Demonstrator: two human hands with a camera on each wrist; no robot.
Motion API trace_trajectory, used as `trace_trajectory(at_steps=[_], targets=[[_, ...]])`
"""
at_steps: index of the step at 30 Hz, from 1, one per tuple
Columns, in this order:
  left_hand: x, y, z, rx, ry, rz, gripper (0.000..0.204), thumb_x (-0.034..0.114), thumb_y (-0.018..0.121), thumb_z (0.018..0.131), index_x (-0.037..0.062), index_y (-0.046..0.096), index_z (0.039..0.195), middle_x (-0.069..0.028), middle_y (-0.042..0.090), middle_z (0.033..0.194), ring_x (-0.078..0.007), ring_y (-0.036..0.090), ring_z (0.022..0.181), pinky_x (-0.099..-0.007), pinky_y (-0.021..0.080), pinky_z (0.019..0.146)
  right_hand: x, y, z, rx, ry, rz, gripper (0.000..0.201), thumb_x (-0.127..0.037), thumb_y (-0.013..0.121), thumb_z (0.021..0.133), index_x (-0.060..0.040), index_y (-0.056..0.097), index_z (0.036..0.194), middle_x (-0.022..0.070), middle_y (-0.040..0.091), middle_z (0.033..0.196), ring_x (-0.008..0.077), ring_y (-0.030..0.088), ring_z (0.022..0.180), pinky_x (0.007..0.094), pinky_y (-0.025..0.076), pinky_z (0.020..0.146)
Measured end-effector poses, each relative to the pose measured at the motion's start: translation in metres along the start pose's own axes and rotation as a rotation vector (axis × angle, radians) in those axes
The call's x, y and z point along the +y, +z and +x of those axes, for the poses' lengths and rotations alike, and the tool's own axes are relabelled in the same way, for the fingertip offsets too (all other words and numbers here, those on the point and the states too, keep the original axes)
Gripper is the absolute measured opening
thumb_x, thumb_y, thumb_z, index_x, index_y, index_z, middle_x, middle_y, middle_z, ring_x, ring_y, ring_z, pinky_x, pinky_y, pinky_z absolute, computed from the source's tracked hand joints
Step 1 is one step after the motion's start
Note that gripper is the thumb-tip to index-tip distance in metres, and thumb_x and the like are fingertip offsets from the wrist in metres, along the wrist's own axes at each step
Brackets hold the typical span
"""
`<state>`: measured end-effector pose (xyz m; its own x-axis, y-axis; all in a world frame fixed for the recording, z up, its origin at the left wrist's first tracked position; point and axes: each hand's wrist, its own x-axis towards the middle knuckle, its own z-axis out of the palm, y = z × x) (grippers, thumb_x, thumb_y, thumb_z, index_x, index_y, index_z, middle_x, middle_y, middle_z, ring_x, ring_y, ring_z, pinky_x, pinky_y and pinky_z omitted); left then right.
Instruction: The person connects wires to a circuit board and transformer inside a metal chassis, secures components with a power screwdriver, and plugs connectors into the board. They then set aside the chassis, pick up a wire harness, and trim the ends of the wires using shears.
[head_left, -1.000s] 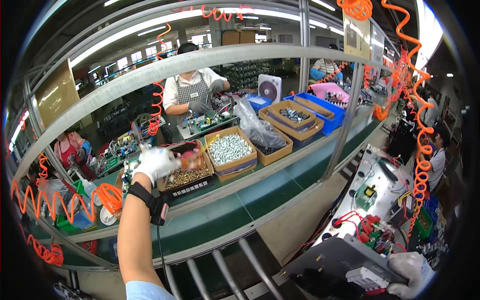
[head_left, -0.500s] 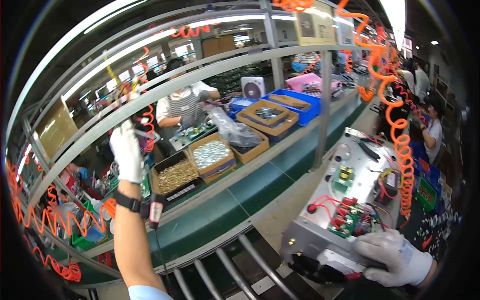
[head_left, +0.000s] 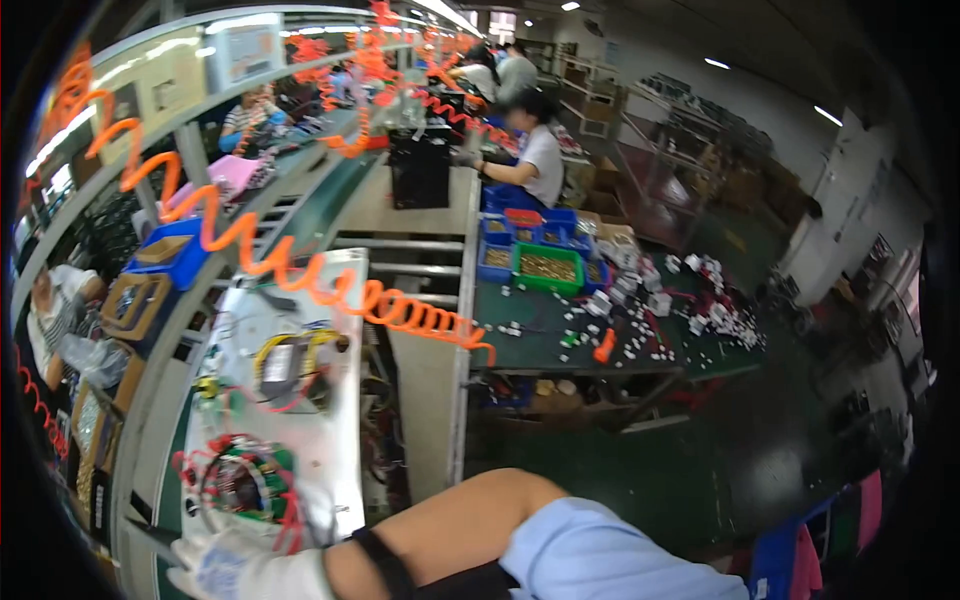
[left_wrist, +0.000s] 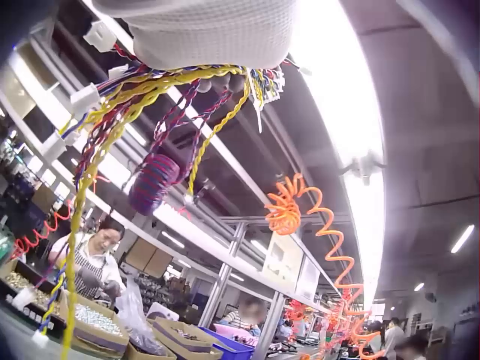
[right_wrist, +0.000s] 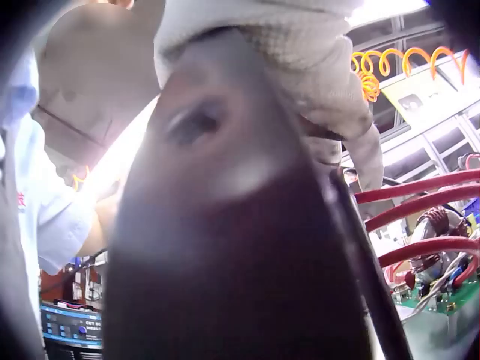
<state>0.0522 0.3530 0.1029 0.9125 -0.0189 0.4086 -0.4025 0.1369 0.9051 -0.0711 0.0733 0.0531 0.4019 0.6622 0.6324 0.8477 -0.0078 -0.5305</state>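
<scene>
In the left wrist view my white-gloved left hand [left_wrist: 214,30] grips a bundle of twisted wires [left_wrist: 142,86], yellow, red and blue, with white connectors [left_wrist: 85,99]. From the bundle hangs a coil wound in purple and blue [left_wrist: 154,184]. My gloved right hand [head_left: 250,570] is low at the left of the head view, by the near end of an opened metal chassis [head_left: 325,440] with a circuit board [head_left: 245,480]. In the right wrist view its fingers bend over the edge of a dark panel [right_wrist: 232,247], blurred close to the camera. The head view does not show my left hand.
A coiled orange air hose [head_left: 300,280] crosses above the chassis. At right, a table [head_left: 540,350] bears a green bin [head_left: 547,268], blue bins and many loose white connectors. Parts boxes [head_left: 135,305] line the left. A person [head_left: 535,155] works further ahead.
The head view has swung right. My left hand rose from the box of brass-coloured screws to the wires at the rail, then left this view. The right hand stays by the chassis end.
</scene>
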Motion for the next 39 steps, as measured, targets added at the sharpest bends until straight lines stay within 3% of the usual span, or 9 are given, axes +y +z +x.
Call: trace_trajectory(at_steps=[5,9,11,14,17,18,22,33,39], targets=[[-0.024,0.079,0.004,-0.010,0.114,0.250,0.040,0.021,0.044,0.099,-0.0021,0.050,0.131,-0.0162,0.061,0.118,-0.0269,0.061,0.104,-0.0359,0.046,0.093,-0.013,0.002,-0.016,0.150,-0.031,0.326,0.073,-0.045,0.064,0.073,0.0024,0.050,0.127,0.0300,0.045,0.132,0.0446,0.039,0.126,0.0530,0.031,0.106],[-0.046,0.111,-0.013,0.112,0.241,0.440,0.040,0.019,0.045,0.098,-0.0029,0.049,0.131,-0.0174,0.060,0.120,-0.0289,0.060,0.105,-0.0369,0.046,0.094,0.003,-0.106,-0.063,0.269,-0.204,0.145,0.056,-0.040,0.069,0.074,-0.0020,0.062,0.114,0.0177,0.059,0.114,0.0331,0.054,0.108,0.0452,0.042,0.093],[-0.023,0.108,-0.054,0.269,0.295,0.630,0.040,0.019,0.045,0.098,-0.0034,0.049,0.132,-0.0180,0.060,0.121,-0.0298,0.060,0.106,-0.0375,0.045,0.095,0.036,-0.107,-0.087,0.181,-0.063,0.276,0.056,-0.027,0.065,0.075,-0.0034,0.052,0.124,0.0219,0.037,0.139,0.0399,0.036,0.128,0.0481,0.030,0.107],[0.071,0.101,-0.201,0.674,0.306,1.150,0.041,0.018,0.045,0.098,-0.0040,0.048,0.132,-0.0188,0.060,0.122,-0.0313,0.060,0.107,-0.0383,0.045,0.095,0.086,-0.146,-0.116,0.046,0.003,0.301,0.057,-0.035,0.069,0.082,0.0012,0.055,0.124,0.0207,0.058,0.120,0.0374,0.057,0.110,0.0446,0.045,0.094],[0.153,0.247,-0.339,1.144,0.104,1.770,0.041,0.017,0.046,0.097,-0.0046,0.048,0.132,-0.0197,0.059,0.123,-0.0327,0.059,0.109,-0.0391,0.044,0.096,0.112,-0.186,-0.127,-0.267,0.396,0.522,0.043,-0.019,0.069,0.081,0.0035,0.060,0.117,0.0141,0.065,0.101,0.0240,0.063,0.091,0.0342,0.051,0.078],[0.153,0.292,-0.335,1.095,-0.233,2.451,0.042,0.015,0.047,0.096,-0.0087,0.045,0.131,-0.0236,0.056,0.126,-0.0340,0.057,0.113,-0.0391,0.043,0.098,0.126,-0.196,-0.143,-0.346,0.587,0.516,0.041,-0.022,0.066,0.084,0.0034,0.062,0.115,0.0110,0.066,0.096,0.0204,0.064,0.090,0.0323,0.051,0.077],[0.140,0.383,-0.336,1.689,0.102,0.850,0.039,0.024,0.040,0.102,0.0033,0.045,0.135,-0.0067,0.060,0.104,-0.0127,0.062,0.084,-0.0271,0.052,0.076,0.190,-0.193,-0.174,-0.588,0.568,0.628,0.042,-0.036,0.065,0.084,-0.0018,0.065,0.110,0.0152,0.065,0.107,0.0265,0.060,0.103,0.0395,0.044,0.092],[0.115,0.625,-0.453,1.980,0.554,0.612,0.035,0.029,0.050,0.099,0.0000,0.053,0.119,-0.0054,0.062,0.096,-0.0118,0.062,0.087,-0.0354,0.052,0.091,0.118,-0.128,-0.255,-1.159,-0.152,0.580,0.031,-0.018,0.062,0.089,-0.0003,0.062,0.114,0.0154,0.065,0.109,0.0276,0.061,0.104,0.0340,0.047,0.089],[0.013,0.730,-0.549,2.062,0.042,1.045,0.035,0.019,0.051,0.095,0.0012,0.048,0.125,-0.0051,0.057,0.090,-0.0166,0.056,0.078,-0.0349,0.050,0.078,0.093,-0.062,-0.378,-1.179,-0.395,0.502,0.045,-0.036,0.061,0.086,-0.0019,0.063,0.115,0.0175,0.067,0.098,0.0307,0.066,0.091,0.0373,0.052,0.080]])
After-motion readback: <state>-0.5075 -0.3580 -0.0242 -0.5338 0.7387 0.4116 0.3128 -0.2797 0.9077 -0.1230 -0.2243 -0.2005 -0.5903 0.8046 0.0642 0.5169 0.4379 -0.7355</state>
